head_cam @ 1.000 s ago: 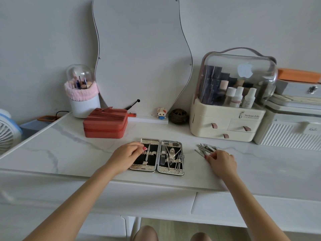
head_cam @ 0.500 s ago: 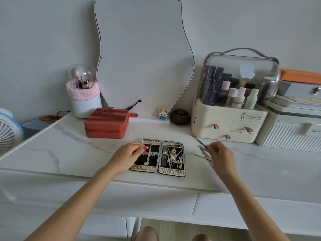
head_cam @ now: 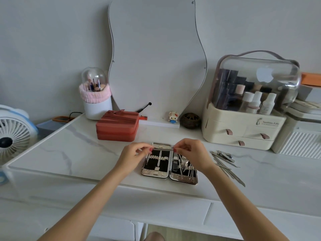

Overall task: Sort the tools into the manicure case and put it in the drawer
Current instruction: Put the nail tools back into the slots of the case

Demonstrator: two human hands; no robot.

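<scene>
Here we hold one slim tool (head_cam: 162,149) crosswise over the far edge of the open manicure case (head_cam: 169,163), left hand (head_cam: 134,153) and right hand (head_cam: 189,151) each pinching an end. We should turn it lengthwise and slide it under a free loop; the loose tools (head_cam: 225,162) wait just right of the case.

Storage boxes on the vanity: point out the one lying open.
The manicure case at the front edge, spread flat with tools strapped inside. The red zip case and the drawer organiser are closed.
</scene>
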